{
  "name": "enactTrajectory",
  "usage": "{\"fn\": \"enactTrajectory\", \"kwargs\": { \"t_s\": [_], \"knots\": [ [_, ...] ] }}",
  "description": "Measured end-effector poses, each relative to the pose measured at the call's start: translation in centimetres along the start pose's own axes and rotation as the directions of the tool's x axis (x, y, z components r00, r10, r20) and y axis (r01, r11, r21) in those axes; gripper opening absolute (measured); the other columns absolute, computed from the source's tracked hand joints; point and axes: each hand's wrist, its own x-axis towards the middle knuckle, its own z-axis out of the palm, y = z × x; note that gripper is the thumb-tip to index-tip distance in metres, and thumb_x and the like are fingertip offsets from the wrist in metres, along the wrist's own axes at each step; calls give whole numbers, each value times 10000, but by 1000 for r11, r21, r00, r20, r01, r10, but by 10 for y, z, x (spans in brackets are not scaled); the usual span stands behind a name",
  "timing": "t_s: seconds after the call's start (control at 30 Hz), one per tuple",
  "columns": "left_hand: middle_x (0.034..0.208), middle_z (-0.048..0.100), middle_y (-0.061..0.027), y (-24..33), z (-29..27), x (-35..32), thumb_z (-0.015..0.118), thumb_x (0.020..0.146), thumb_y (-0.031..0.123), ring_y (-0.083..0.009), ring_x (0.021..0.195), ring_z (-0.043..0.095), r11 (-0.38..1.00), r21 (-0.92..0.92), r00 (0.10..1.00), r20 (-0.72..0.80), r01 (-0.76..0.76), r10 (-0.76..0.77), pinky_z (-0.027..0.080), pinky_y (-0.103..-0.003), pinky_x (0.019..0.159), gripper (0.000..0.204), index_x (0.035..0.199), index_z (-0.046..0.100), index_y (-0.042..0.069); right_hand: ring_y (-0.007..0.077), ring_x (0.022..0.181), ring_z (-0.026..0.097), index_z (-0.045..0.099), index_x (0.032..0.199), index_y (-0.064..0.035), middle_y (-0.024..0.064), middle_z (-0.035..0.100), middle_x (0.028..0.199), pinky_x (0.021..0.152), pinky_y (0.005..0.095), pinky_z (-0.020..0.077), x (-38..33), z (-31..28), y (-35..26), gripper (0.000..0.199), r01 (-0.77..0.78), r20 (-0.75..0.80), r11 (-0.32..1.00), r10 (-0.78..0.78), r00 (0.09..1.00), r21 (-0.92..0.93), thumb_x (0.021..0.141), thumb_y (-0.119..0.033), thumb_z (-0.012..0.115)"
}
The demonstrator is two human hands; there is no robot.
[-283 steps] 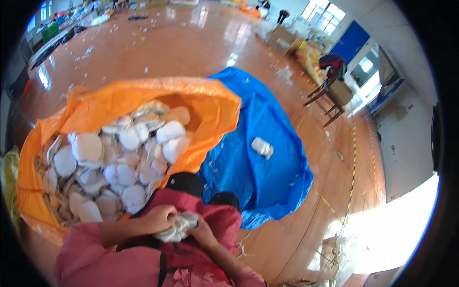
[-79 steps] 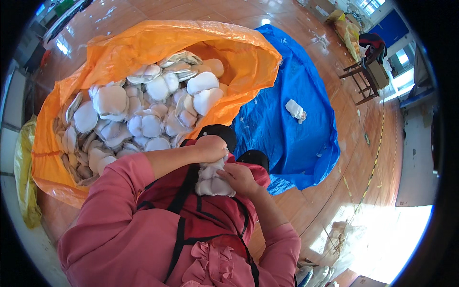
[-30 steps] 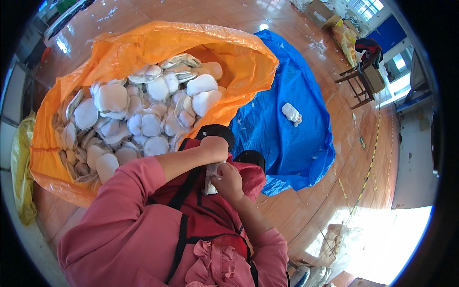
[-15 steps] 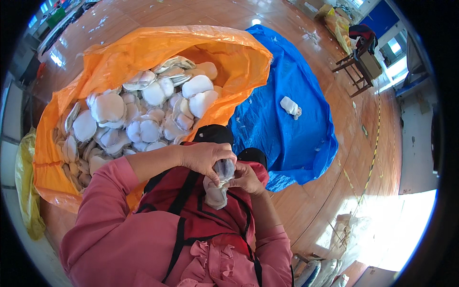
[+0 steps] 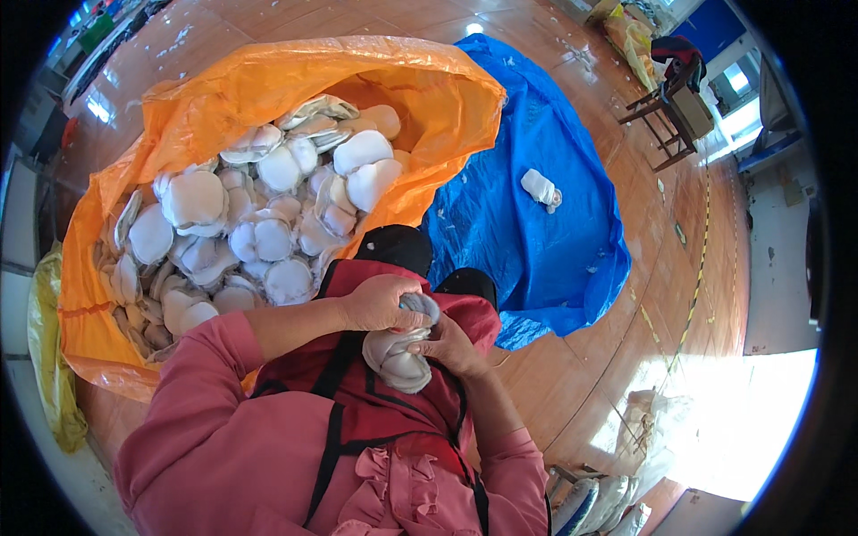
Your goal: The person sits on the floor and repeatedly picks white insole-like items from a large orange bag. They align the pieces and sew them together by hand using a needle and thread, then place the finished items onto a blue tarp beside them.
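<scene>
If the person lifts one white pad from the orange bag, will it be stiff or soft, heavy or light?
Probably soft: the pads bend and bunch between the left hand and right hand. Likely light, since many lie heaped in the thin orange bag without flattening. Probably not slippery or apt to roll; they look like flat fabric.

A large workshop hall: wide glossy wooden floor [image 5: 617, 357]; a big orange sack [image 5: 268, 80] of white padded pieces [image 5: 268, 232] at near left; blue tarp [image 5: 527, 205] right; wooden stool [image 5: 666, 107] far right.
</scene>
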Motion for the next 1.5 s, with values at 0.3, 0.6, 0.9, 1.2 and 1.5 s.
{"fn": "enactTrajectory", "kwargs": {
  "t_s": [0.3, 0.6, 0.9, 1.2, 1.5],
  "knots": [
    [665, 636, -44, -15, 10, -18, 724, 861, 199, -85, 608, 590, 966, -144, 973, -49, 215, -224, 475, -265, 579, 236, 894, 645, -21, 114, 934, 602, 558, 999, -93, -1, 631, 997, 851, 281, 502, -12, 16, 49, 279, 39, -162, 944, 16, 987, 328, 816, -4, 749],
    [725, 675, -100, -15, 2, -6, 740, 840, 267, -168, 673, 647, 968, -13, 967, 54, 249, -248, 494, -318, 630, 328, 935, 635, -29, 114, 910, 592, 515, 892, -118, -12, 597, 933, 810, 273, 507, -17, 20, 52, 293, 100, -258, 949, -20, 966, 298, 802, 66, 725],
    [939, 676, -179, -15, -18, 4, 808, 743, 360, -320, 897, 667, 979, 203, 969, 243, -4, -47, 512, -395, 779, 560, 1098, 585, -11, 114, 978, 526, 551, 894, -106, -28, 550, 963, 886, 267, 419, -2, 6, 56, 326, 266, -247, 964, -256, 935, 8, 732, 27, 800],
    [839, 668, -157, -11, -3, 3, 782, 799, 334, -224, 770, 664, 994, -6, 991, -77, 109, -109, 510, -350, 685, 459, 1010, 593, -26, 196, 954, 586, 594, 1034, -48, 43, 590, 997, 857, 317, 482, 0, -1, 39, 349, 179, -309, 936, -274, 911, -302, 743, -12, 782],
    [808, 639, -207, 0, -8, 12, 779, 781, 307, -299, 771, 659, 971, 235, 969, -245, 40, 20, 493, -380, 691, 407, 923, 594, -27, 322, 944, 597, 589, 962, -1, 143, 589, 967, 847, 361, 490, 14, -8, -17, 341, 220, -77, 583, -441, 894, -782, 674, -32, 769]
  ]
}}
